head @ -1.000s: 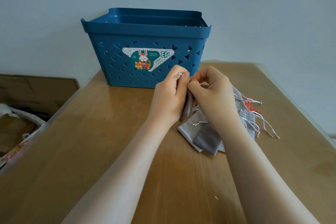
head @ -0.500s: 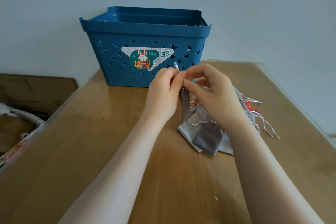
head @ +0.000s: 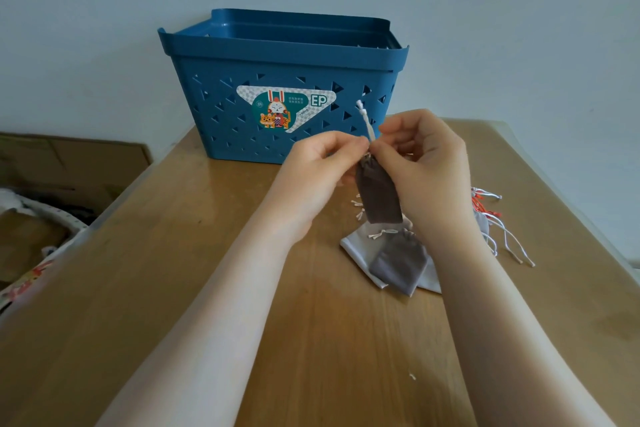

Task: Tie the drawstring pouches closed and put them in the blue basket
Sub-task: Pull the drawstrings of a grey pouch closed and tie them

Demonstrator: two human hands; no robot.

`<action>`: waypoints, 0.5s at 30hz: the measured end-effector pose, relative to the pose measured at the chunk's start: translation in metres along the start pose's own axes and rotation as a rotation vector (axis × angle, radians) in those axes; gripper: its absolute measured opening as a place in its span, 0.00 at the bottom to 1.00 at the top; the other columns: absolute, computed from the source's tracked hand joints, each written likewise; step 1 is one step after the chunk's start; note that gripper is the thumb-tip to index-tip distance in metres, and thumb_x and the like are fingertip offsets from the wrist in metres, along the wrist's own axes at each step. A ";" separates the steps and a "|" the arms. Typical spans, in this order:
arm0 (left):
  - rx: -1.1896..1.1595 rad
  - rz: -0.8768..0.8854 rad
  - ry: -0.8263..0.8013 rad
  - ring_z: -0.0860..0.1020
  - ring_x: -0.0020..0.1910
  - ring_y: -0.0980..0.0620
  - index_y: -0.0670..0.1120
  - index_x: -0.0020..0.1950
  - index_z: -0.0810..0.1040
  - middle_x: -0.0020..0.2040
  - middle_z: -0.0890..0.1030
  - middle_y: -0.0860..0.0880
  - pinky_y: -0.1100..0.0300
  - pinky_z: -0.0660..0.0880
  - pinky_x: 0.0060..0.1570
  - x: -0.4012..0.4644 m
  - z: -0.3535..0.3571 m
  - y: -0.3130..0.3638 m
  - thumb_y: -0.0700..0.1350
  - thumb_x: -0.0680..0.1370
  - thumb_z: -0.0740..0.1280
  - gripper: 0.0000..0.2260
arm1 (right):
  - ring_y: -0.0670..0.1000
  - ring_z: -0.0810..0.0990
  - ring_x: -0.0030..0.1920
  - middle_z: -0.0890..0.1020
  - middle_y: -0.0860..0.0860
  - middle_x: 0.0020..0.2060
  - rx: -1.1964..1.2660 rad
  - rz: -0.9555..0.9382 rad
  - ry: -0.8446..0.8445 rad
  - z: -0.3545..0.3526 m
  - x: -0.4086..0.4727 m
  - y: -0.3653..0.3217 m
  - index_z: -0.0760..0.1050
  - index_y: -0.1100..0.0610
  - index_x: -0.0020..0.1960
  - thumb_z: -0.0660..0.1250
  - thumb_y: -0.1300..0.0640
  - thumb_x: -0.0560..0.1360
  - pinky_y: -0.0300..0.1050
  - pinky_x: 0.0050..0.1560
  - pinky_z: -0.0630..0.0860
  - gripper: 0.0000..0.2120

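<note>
Wooden table (head: 207, 288) fills the lower frame, under a pale wall. At the centre I see the brown drawstring pouch (head: 379, 196) hanging in the air, its gathered neck pinched between my left hand (head: 318, 173) and right hand (head: 426, 163). Its white cord (head: 366, 121) stands up above the fingertips. Below, right of centre, more pouches (head: 398, 262) lie on the table with loose strings (head: 502, 236). Behind the hands the blue basket (head: 280, 55) stands at the upper centre.
</note>
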State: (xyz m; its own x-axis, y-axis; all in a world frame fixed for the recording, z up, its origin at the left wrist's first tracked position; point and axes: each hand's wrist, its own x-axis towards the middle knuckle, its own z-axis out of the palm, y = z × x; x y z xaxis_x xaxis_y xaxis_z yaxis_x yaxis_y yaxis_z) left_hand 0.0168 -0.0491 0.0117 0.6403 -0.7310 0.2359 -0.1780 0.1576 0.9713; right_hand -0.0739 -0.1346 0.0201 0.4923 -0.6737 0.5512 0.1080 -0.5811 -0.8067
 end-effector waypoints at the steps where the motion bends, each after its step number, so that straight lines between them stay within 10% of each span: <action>1: 0.041 0.002 0.001 0.79 0.45 0.50 0.48 0.43 0.81 0.41 0.81 0.49 0.49 0.76 0.55 0.000 0.000 -0.001 0.43 0.78 0.66 0.06 | 0.39 0.74 0.34 0.78 0.43 0.34 0.005 0.015 0.008 -0.001 0.000 0.000 0.73 0.49 0.41 0.69 0.67 0.70 0.32 0.39 0.72 0.13; 6: 0.267 0.057 0.042 0.80 0.43 0.51 0.51 0.41 0.80 0.39 0.81 0.55 0.45 0.77 0.52 0.000 -0.003 -0.001 0.43 0.76 0.68 0.05 | 0.42 0.76 0.34 0.79 0.46 0.34 -0.039 0.043 0.008 0.002 -0.001 0.004 0.75 0.55 0.40 0.69 0.67 0.68 0.38 0.39 0.75 0.08; 11: 0.459 0.131 0.104 0.78 0.32 0.58 0.49 0.43 0.78 0.41 0.78 0.54 0.62 0.78 0.37 -0.001 -0.004 0.009 0.42 0.78 0.65 0.05 | 0.37 0.77 0.34 0.78 0.37 0.30 -0.165 -0.027 0.034 0.009 -0.005 0.001 0.79 0.54 0.39 0.70 0.64 0.69 0.31 0.40 0.74 0.06; 15: 0.452 0.099 0.073 0.82 0.40 0.47 0.47 0.43 0.78 0.44 0.81 0.48 0.47 0.80 0.46 -0.002 -0.005 0.010 0.41 0.78 0.65 0.05 | 0.43 0.80 0.37 0.80 0.43 0.32 -0.251 -0.066 -0.002 0.009 -0.006 -0.002 0.82 0.54 0.41 0.69 0.65 0.70 0.37 0.42 0.77 0.07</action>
State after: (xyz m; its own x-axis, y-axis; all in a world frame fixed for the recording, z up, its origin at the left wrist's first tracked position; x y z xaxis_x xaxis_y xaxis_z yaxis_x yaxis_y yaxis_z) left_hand 0.0172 -0.0428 0.0208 0.6519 -0.6759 0.3439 -0.5381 -0.0927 0.8378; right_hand -0.0693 -0.1256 0.0165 0.4931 -0.6297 0.6002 -0.0774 -0.7190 -0.6907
